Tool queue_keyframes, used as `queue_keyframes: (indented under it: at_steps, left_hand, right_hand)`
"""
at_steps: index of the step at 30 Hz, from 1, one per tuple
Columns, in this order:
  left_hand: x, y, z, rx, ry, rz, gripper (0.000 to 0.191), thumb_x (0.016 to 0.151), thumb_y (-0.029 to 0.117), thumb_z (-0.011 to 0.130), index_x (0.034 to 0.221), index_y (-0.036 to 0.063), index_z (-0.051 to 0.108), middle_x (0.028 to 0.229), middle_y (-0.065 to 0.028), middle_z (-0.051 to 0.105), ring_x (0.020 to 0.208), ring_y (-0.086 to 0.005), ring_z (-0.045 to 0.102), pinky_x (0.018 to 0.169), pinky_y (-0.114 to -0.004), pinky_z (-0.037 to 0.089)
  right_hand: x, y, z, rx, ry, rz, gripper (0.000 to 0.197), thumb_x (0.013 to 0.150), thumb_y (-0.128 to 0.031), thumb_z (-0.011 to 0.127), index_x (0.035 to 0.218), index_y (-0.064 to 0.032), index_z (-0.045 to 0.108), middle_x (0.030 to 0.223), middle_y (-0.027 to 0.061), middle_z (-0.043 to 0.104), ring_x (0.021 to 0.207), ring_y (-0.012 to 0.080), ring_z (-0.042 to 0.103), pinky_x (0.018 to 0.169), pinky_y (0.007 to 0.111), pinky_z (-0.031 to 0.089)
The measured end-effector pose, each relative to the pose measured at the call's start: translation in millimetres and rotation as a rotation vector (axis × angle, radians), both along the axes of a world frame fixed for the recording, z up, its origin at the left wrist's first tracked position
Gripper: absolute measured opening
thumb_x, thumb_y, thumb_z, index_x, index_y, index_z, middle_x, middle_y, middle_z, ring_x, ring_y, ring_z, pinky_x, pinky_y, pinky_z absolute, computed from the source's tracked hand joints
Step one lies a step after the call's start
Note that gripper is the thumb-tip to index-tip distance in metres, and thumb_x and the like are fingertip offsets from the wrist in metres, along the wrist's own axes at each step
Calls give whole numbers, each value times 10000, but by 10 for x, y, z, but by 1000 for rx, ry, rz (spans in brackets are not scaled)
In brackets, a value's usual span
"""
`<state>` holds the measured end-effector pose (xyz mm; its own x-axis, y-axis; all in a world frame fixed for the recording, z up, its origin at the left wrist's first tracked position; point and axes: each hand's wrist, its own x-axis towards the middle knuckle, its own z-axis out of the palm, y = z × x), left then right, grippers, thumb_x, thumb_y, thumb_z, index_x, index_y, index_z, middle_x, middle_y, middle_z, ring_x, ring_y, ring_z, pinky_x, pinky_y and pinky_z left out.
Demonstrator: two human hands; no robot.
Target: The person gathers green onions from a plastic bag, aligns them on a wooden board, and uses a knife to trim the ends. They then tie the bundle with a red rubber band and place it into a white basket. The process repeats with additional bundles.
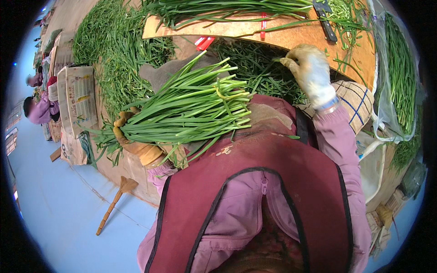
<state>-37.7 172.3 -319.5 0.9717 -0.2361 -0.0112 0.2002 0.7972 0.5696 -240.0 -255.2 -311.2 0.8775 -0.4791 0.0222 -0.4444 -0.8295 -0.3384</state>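
My left hand (135, 141), in a dirty yellowish glove, is closed around the leafy end of a large bundle of long green stalks, perhaps garlic chives (191, 109). The pale cut ends point right, over my lap and apron (252, 160). Raised right of the bundle, my right hand (305, 66), in a stained pale glove, pinches a small green bit (277, 60) between thumb and finger. Just beyond it a wooden board (286, 37) carries more stalks (232, 10), a black-handled knife (327, 29) and chopped ends (344, 34).
Loose leaves (112, 58) heap on the floor at upper left, with more below the board. A plastic crate (76, 99) and a small broom (117, 201) lie left. At right is a clear bag (396, 85) of stalks. A person in purple (41, 107) is at far left.
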Motion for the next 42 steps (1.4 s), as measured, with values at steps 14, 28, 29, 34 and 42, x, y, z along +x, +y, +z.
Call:
queue_keyframes:
  at_steps: [14, 28, 29, 34, 42]
  left_hand:
    - [-178, -144, 42, 46, 67, -122, 204, 920, 222, 592, 857, 54, 690, 951, -81, 685, 1100, -273, 583, 1074, -513, 388]
    - [-201, 27, -459, 8, 62, -142, 162, 880, 259, 658, 921, 108, 696, 1123, -84, 661, 1141, -291, 550, 1068, -525, 372]
    - [-214, 21, -454, -19, 110, -96, 158, 881, 247, 658, 910, 93, 677, 1084, -87, 659, 1123, -300, 553, 1059, -523, 379]
    - [-201, -38, -300, -33, 148, -22, 100, 874, 170, 647, 869, 69, 651, 1022, -101, 658, 1075, -280, 569, 1068, -513, 388]
    - [-153, -39, -322, 91, 136, 26, 143, 891, 217, 628, 885, 80, 669, 1054, -103, 645, 1043, -318, 554, 1051, -516, 368]
  right_hand:
    - [411, 956, -186, 199, -472, 303, 234, 789, -295, 656, 793, -67, 712, 922, 93, 682, 902, 317, 623, 808, 443, 458]
    - [38, 670, 66, 1006, -347, 276, 408, 788, -275, 780, 1089, -27, 662, 1109, 138, 651, 1059, 246, 612, 934, 343, 476]
    - [107, 780, 26, 928, -352, 374, 421, 783, -270, 789, 1089, -14, 656, 1085, 124, 663, 1033, 229, 619, 926, 333, 481]
    - [346, 899, 78, 1481, -318, 53, 381, 758, -174, 801, 1071, 6, 677, 997, 81, 690, 919, 155, 630, 847, 292, 493]
    - [353, 874, 38, 1560, -309, 69, 392, 760, -102, 768, 1126, -6, 665, 986, 77, 701, 904, 134, 627, 842, 282, 497]
